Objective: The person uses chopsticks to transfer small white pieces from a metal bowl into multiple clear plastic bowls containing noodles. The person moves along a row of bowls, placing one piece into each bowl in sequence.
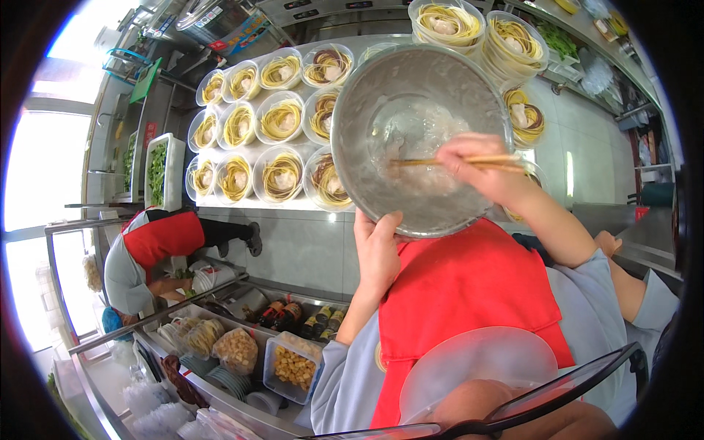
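My left hand (379,245) grips the near-left rim of a large metal mixing bowl (374,190), which is tilted towards me. In my right hand (478,162) is a pair of wooden chopsticks (412,162), their tips down in a wet, pale, sticky mixture (440,118) that looks like raw meat or paste. Smears of it coat the bowl's inner wall. Left of the bowl, rows of clear plastic bowls hold yellow and brown noodle strands, each with a pale lump on top, such as this noodle bowl (283,175). The mixing bowl hides part of those rows.
The noodle bowls stand on a white table (275,207). Stacked noodle bowls (445,25) rise at its far right. Another person (165,236) bends down at left near a tub of greens (158,170). Behind my left elbow, a metal rack holds bottles (289,316) and a bin of cubed food (294,366).
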Demonstrator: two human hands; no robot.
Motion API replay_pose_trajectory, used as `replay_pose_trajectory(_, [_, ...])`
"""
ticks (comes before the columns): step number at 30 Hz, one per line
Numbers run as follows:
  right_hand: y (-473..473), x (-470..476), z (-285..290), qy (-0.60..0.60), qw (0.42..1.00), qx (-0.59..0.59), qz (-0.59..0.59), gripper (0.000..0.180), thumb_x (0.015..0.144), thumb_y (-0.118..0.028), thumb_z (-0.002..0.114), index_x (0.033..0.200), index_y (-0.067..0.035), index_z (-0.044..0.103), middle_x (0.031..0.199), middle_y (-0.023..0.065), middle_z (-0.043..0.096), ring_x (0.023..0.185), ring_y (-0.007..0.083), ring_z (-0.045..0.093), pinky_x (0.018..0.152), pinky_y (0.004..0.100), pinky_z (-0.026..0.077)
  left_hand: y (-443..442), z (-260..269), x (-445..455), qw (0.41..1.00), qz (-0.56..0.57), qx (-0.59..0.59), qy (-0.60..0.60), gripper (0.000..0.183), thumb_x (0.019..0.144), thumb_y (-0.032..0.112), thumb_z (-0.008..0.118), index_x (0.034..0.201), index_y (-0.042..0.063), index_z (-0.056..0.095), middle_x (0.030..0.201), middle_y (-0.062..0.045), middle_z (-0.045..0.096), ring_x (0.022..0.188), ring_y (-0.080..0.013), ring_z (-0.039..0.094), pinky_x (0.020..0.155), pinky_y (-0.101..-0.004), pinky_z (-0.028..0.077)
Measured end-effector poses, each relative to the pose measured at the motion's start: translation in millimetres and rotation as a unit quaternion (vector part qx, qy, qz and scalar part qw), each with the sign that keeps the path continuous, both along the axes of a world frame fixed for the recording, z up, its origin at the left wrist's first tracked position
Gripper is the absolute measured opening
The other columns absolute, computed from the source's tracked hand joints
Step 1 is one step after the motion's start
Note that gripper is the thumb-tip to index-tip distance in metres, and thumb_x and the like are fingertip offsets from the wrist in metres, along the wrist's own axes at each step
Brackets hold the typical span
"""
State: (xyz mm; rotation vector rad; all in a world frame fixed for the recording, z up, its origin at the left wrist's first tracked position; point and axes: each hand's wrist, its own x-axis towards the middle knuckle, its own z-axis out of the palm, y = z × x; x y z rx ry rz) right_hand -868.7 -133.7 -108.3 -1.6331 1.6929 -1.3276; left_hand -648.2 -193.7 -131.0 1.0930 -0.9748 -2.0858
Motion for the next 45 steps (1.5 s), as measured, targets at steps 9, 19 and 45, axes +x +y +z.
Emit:
replay_pose_trajectory(9, [10.5, -34.8, 17.5, 0.069, 0.987, 0.032, -0.142, 0.021, 0.095, -0.017, 0.067, 0.091, 0.003, 0.068, 0.080, 0.0101, 0.066, 0.070, 0.0202, 0.062, 0.065, 0.0341, 0.048, 4.3, 14.4, 1.4, 1.000, -0.006, 0.026, -0.015, 0.040, 0.090, 0.007, 0.051, 0.128, -0.003, 0.050, 0.118, -0.017, 0.063, 0.097, -0.0296, 0.070, 0.074, -0.0397, 0.062])
replay_pose_trajectory(19, [23.8, -36.8, 13.8, -0.036, 0.984, 0.014, -0.172, 0.023, 0.098, -0.020, 0.067, 0.096, 0.002, 0.071, 0.081, 0.0056, 0.065, 0.066, 0.0122, 0.059, 0.060, 0.0270, 0.047, 11.5, 8.1, 7.5, 1.000, 0.005, 0.014, -0.006, 0.038, 0.089, 0.005, 0.050, 0.126, -0.004, 0.050, 0.116, -0.017, 0.064, 0.092, -0.0293, 0.071, 0.069, -0.0394, 0.063])
replay_pose_trajectory(45, [42.3, -49.2, 18.6, 0.113, 0.972, -0.082, -0.190, 0.016, 0.095, -0.013, 0.069, 0.093, 0.002, 0.069, 0.082, 0.0077, 0.065, 0.070, 0.0182, 0.059, 0.063, 0.0311, 0.047, 19.1, 0.1, -0.4, 1.000, -0.013, 0.000, -0.010, 0.039, 0.088, 0.003, 0.052, 0.126, -0.004, 0.049, 0.115, -0.018, 0.065, 0.088, -0.0290, 0.071, 0.067, -0.0398, 0.063])
